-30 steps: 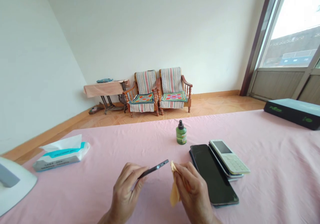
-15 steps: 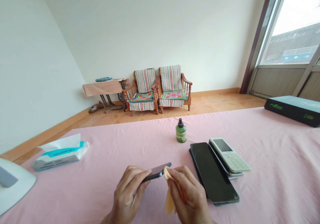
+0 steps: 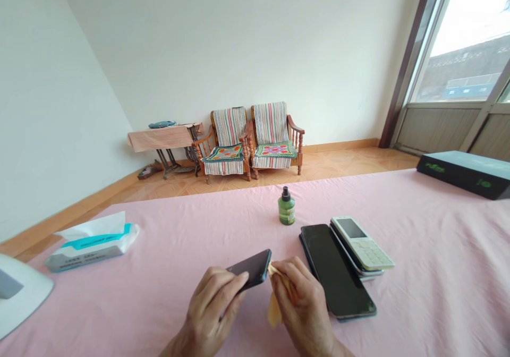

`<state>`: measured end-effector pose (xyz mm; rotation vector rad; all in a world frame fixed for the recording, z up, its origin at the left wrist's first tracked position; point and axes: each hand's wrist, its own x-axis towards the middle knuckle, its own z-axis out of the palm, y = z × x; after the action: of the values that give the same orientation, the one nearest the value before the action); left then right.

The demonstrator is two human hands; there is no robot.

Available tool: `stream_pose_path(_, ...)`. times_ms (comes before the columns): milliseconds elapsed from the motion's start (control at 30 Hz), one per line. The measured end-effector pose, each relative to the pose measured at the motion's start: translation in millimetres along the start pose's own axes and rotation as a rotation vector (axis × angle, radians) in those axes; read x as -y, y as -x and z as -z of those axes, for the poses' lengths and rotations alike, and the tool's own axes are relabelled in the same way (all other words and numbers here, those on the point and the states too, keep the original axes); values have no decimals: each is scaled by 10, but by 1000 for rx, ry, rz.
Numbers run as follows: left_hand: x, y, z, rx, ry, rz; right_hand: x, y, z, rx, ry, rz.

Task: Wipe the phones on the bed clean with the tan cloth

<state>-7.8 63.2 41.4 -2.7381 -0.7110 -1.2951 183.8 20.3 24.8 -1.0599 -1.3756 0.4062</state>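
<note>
My left hand (image 3: pixel 213 304) grips a dark smartphone (image 3: pixel 254 268) by its left part, holding it tilted above the pink cloth. A yellow cloth (image 3: pixel 274 309) is pinched in my right hand (image 3: pixel 305 301), and its bunched tip touches the phone's right end. The rest of the cloth hangs below the fingers. To the right of that hand lies a large black smartphone (image 3: pixel 337 272), with another device partly hidden under it. Beside it a white keypad phone (image 3: pixel 364 245) rests on top of other phones.
A green spray bottle (image 3: pixel 286 207) stands beyond my hands on the pink tablecloth (image 3: pixel 191 229). A tissue pack (image 3: pixel 93 245) and part of a white appliance (image 3: pixel 24 296) are at the left. A black box (image 3: pixel 466 173) sits far right; two wooden chairs (image 3: pixel 273 134) stand behind.
My left hand has tipped the phone, so more of its flat face shows. The cloth tip has shifted along the phone's right end. The whole view has moved slightly.
</note>
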Motion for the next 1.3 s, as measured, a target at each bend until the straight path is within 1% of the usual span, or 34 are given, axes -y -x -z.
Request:
stream_pose_path(200,-11,2,-31,79,-138,-61,-32,29,-30,27,85,-27)
stream_pose_path(333,3,18,-70,197,-252,-108,-92,17,-26,21,161,-99)
stream_pose_path(433,-2,3,-95,246,-258,-86,-127,-11,-2,13,215,-147)
stream_pose_path(633,41,-109,-10,156,-114,91,-125,-30,25,4,211,-194)
stream_pose_path(767,82,-169,26,188,-85,143,-138,6,-32,26,181,-201)
stream_pose_path(900,108,-201,10,204,-68,158,-141,0,-97,47,173,-201)
stream_pose_path(1033,148,-207,-13,213,-59,153,-135,-40,-121,64,172,-192)
stream_pose_path(1200,183,-201,-28,219,-54,155,-198,-61,-118,164,410,-172)
stream_pose_path(1300,189,-205,-31,219,-50,158,-230,-74,-116,174,447,-165)
